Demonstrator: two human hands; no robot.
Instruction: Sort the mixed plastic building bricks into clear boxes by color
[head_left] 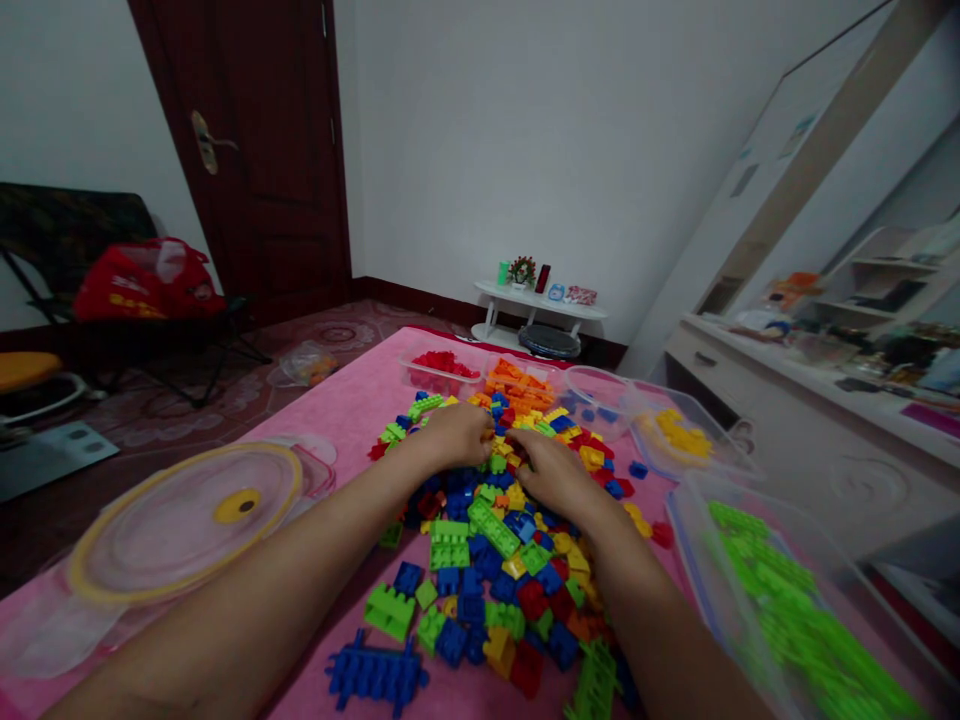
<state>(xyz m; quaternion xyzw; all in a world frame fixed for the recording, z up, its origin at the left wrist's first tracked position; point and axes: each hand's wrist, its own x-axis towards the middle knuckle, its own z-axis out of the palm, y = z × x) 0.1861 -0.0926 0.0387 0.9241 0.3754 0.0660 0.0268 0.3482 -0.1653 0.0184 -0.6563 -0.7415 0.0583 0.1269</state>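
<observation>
While the left hand [459,436] and right hand [553,478] press into the mixed pile [487,570], far tubs [424,380] hold sorted bricks [517,385]. Much lies unsorted; I cannot tell either grip's state.

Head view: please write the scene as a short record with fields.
surface: pink cloth
left hand: on the brick pile, fingers curled, grip unclear
right hand: palm down on the pile, beside the left hand
clear tubs hold: red bricks, orange bricks, yellow bricks, green bricks
person's left: round clear lid
</observation>
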